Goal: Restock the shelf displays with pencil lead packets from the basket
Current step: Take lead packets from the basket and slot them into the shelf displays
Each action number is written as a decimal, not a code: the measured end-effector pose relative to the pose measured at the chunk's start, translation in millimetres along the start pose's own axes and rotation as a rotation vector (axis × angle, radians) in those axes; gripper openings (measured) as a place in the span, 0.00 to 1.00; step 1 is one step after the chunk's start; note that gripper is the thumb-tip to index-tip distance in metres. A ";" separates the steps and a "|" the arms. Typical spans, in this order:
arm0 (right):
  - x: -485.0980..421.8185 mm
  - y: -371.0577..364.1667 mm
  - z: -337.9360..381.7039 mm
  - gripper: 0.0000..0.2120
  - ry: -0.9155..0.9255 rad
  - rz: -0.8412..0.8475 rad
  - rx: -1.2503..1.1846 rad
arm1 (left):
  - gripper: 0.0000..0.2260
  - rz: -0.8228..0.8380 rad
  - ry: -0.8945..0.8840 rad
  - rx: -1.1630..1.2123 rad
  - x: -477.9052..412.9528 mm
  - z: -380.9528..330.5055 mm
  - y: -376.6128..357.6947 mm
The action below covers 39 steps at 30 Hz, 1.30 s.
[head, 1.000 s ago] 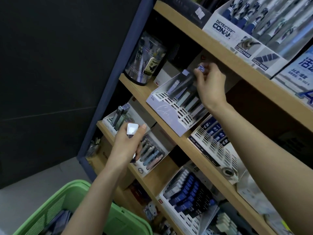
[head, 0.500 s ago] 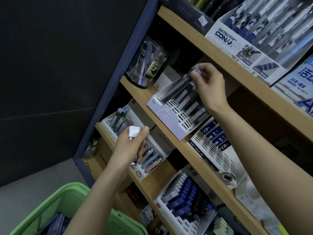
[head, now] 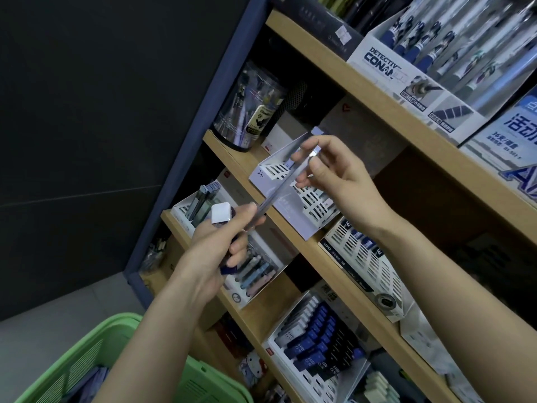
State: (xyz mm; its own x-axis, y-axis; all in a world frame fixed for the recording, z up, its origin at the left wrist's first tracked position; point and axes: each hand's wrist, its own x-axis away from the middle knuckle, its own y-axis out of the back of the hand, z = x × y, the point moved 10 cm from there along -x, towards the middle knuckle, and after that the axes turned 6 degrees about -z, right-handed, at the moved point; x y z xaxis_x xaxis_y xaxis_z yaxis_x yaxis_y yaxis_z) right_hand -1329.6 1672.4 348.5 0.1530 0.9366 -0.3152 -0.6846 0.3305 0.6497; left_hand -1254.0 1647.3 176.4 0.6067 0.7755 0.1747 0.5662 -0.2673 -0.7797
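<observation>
Holds a slim clear pencil lead packet (head: 276,196) slantwise in mid-air, just in front of the white display box (head: 293,219) on the middle shelf (head: 250,159). Pinches its upper end in the right grip (head: 334,173), thumb and fingers closed on it. Meets its lower end at the thumb of the left grip (head: 215,248), itself wrapped round a spare bundle of packets (head: 222,216) (white cap showing). Looks mid-restock, one packet between bundle and box. Calls next, probably, for tilting it to match the slots and sliding it into a free one. Has more stock waiting below in the green basket (head: 110,324).
</observation>
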 end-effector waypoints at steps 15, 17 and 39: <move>-19.6 68.2 -4.9 0.06 0.058 -0.539 0.420 | 0.12 -0.108 -0.033 -0.186 -8.7 2.7 13.7; -25.1 69.2 -5.8 0.09 0.134 -0.539 0.581 | 0.11 -0.120 0.006 -0.111 -11.7 7.2 16.8; -56.1 100.7 -62.0 0.14 -0.270 -0.468 0.609 | 0.08 -0.119 0.010 -0.147 -10.6 13.6 15.8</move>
State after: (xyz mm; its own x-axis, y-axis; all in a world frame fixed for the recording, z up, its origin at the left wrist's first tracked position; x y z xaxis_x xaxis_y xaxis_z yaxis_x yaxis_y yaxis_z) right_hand -1451.3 1646.0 388.7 0.5467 0.6560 -0.5204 -0.0117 0.6274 0.7786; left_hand -1259.1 1642.6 154.0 0.5356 0.8009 0.2676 0.7094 -0.2548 -0.6571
